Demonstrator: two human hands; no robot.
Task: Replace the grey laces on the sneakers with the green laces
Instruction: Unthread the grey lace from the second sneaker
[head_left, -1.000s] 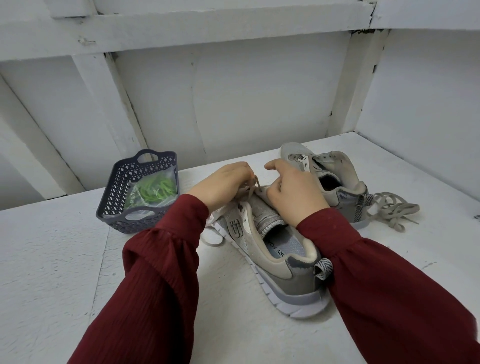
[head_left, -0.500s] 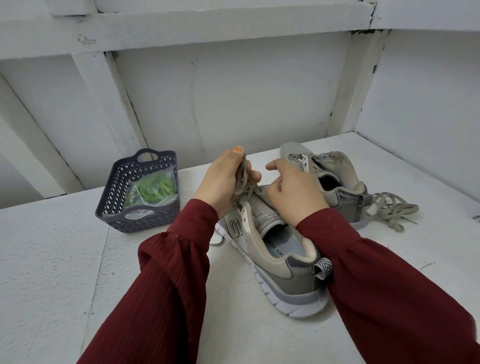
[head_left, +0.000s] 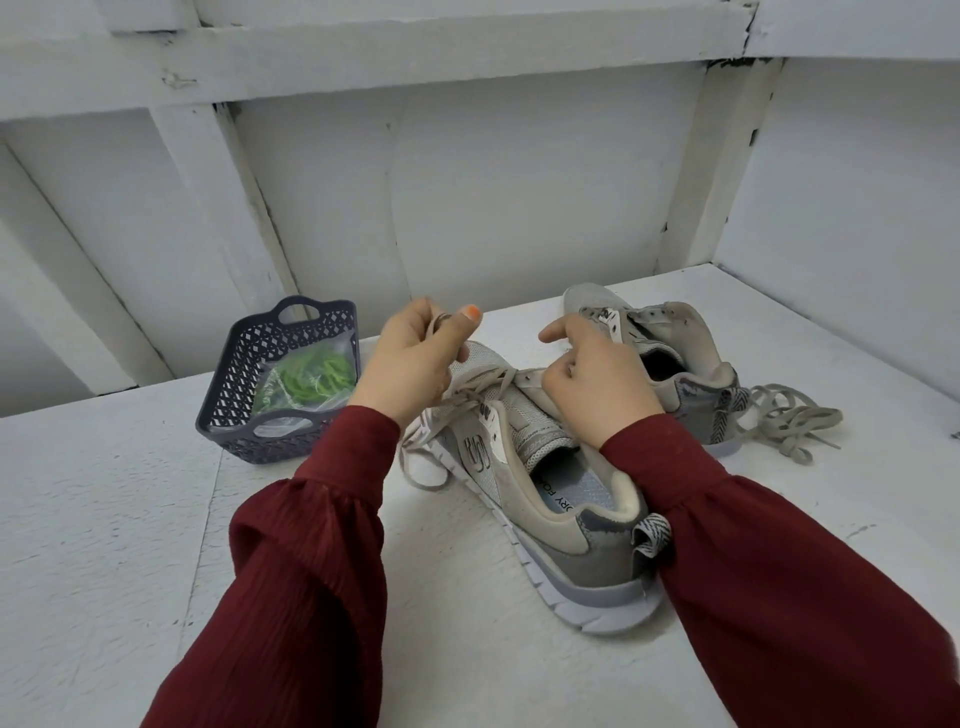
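Grey lace (head_left: 480, 383) is soft and floppy, like a flat noodle. It weighs almost nothing and bends any way I pull it. My left hand (head_left: 418, 358) pinches a bit of it, thumb tight against curled fingers, up above the toe of the near sneaker (head_left: 550, 519). The rest crosses through the holes, and a loose loop lies on the white shelf (head_left: 130, 519) beside the shoe.

My right hand (head_left: 597, 387) has its fingers curled down on top of the near sneaker, by the holes, with one finger sticking out. I think it keeps the shoe steady. I cannot tell if it pinches lace too.

The lace may catch in the little holes, so I think it is best to grab it close to a hole and pull straight. The shoe is light and could lift or slide, so I should hold the firm part by the holes, not the squishy toe.

The far sneaker (head_left: 670, 338) sits just behind and looks bare of lace. Its old lace (head_left: 784, 421) lies in a pile by its heel. The green laces (head_left: 311, 374) wait in a clear bag, likely slippery, inside the dark basket (head_left: 234, 384) on my left.
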